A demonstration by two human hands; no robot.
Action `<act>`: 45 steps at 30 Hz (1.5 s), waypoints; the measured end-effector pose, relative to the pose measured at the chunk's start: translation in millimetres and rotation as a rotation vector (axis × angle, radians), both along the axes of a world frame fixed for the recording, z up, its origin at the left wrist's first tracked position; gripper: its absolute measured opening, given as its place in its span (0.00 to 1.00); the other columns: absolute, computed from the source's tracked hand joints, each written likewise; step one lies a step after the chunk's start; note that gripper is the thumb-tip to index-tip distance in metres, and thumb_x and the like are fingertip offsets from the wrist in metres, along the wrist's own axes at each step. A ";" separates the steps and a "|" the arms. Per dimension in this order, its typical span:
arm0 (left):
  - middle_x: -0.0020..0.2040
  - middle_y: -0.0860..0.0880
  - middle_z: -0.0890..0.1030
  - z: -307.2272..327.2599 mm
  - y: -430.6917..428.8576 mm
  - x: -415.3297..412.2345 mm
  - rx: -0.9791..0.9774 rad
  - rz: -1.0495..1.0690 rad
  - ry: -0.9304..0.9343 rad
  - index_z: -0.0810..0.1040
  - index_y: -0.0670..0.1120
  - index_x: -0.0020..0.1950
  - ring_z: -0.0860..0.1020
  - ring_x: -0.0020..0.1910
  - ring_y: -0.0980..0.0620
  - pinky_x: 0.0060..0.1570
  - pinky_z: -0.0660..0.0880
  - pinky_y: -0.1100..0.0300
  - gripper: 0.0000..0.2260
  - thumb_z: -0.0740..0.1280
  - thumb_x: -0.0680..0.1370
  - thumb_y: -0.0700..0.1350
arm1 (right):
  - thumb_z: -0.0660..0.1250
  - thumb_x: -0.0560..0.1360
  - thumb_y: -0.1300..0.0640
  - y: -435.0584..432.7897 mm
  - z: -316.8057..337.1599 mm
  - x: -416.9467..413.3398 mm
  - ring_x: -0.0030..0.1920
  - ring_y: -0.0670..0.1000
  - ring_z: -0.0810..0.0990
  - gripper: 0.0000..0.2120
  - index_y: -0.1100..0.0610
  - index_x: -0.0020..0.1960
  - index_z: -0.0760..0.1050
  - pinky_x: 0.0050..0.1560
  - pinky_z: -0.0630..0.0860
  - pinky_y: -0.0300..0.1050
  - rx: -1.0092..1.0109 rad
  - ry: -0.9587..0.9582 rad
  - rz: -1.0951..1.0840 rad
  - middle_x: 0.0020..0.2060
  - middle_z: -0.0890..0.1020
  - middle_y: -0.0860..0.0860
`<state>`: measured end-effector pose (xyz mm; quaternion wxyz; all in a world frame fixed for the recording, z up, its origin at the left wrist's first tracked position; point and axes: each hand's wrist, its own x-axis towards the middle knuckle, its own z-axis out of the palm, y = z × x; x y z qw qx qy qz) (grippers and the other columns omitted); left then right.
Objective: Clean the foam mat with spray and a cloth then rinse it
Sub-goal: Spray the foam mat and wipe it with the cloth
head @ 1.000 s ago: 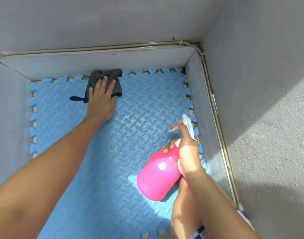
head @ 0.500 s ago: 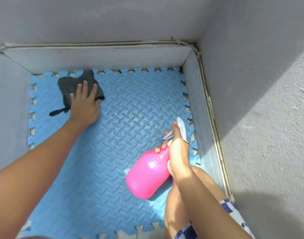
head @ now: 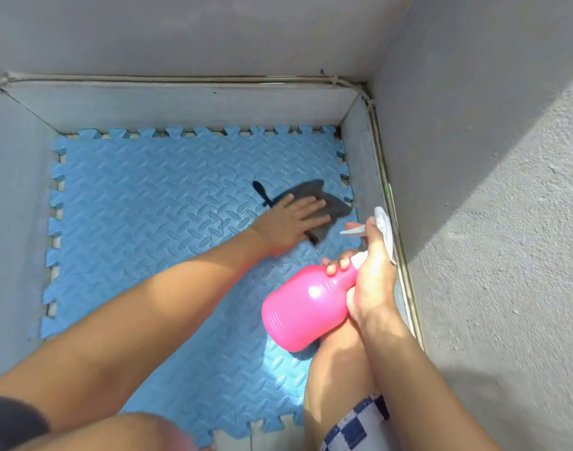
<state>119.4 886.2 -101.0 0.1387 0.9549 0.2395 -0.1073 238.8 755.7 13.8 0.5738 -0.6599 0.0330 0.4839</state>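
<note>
Sweeping across from the far left corner, where it lay half a second ago, the left hand (head: 291, 222) now presses the dark cloth (head: 314, 198) flat, palm down, against the blue foam mat (head: 141, 203) near its right edge. The right hand (head: 373, 275) is wrapped around the neck of the pink spray bottle (head: 303, 312), held tilted above the mat beside the right knee (head: 340, 362). Judging by this, wiping has covered the far strip; rinsing is not yet begun.
</note>
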 end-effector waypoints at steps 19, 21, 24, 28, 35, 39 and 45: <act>0.82 0.46 0.57 -15.5 -108.7 -202.3 0.018 0.369 -0.069 0.61 0.53 0.81 0.57 0.81 0.42 0.75 0.56 0.38 0.31 0.62 0.77 0.50 | 0.64 0.84 0.51 21.9 4.7 -96.3 0.16 0.53 0.69 0.24 0.37 0.31 0.84 0.34 0.71 0.50 0.020 0.060 0.485 0.33 0.71 0.58; 0.82 0.48 0.58 -15.1 -134.3 -208.4 0.013 0.375 -0.092 0.62 0.54 0.81 0.58 0.80 0.44 0.76 0.56 0.40 0.33 0.67 0.76 0.48 | 0.66 0.82 0.50 23.6 -0.2 -99.7 0.17 0.54 0.69 0.15 0.42 0.40 0.86 0.34 0.72 0.52 0.000 0.028 0.501 0.28 0.71 0.56; 0.82 0.49 0.58 -8.8 -150.5 -236.8 0.031 0.597 -0.106 0.61 0.54 0.81 0.56 0.81 0.47 0.78 0.55 0.42 0.33 0.69 0.78 0.50 | 0.68 0.81 0.48 22.4 -5.4 -107.5 0.19 0.55 0.69 0.10 0.54 0.52 0.84 0.34 0.74 0.51 -0.014 -0.029 0.575 0.22 0.70 0.54; 0.83 0.52 0.53 6.0 -159.0 -271.1 -0.150 0.811 -0.156 0.58 0.55 0.82 0.48 0.82 0.52 0.79 0.51 0.41 0.30 0.62 0.81 0.58 | 0.69 0.81 0.48 18.5 2.0 -132.1 0.18 0.56 0.72 0.09 0.48 0.46 0.84 0.37 0.72 0.54 0.046 -0.058 0.719 0.25 0.72 0.58; 0.77 0.59 0.67 95.3 -191.5 -280.7 -0.477 1.051 -0.543 0.61 0.60 0.79 0.63 0.76 0.60 0.75 0.64 0.52 0.42 0.71 0.69 0.71 | 0.68 0.81 0.44 17.0 31.0 -203.9 0.24 0.60 0.78 0.20 0.62 0.45 0.75 0.35 0.79 0.60 0.309 -0.266 1.033 0.20 0.74 0.54; 0.68 0.63 0.73 118.5 -222.1 -275.8 -0.510 1.241 -0.589 0.58 0.67 0.74 0.74 0.67 0.62 0.66 0.74 0.55 0.50 0.82 0.58 0.65 | 0.68 0.82 0.47 -1.1 58.3 -264.3 0.27 0.57 0.79 0.14 0.59 0.51 0.78 0.36 0.78 0.49 0.471 -0.242 1.140 0.24 0.76 0.56; 0.63 0.65 0.75 115.2 -287.7 -324.9 -0.274 1.539 -0.706 0.64 0.64 0.70 0.76 0.61 0.65 0.59 0.76 0.62 0.48 0.84 0.55 0.62 | 0.82 0.70 0.52 -0.7 48.8 -292.1 0.60 0.38 0.80 0.38 0.43 0.75 0.70 0.64 0.74 0.40 0.586 -0.234 1.873 0.62 0.83 0.47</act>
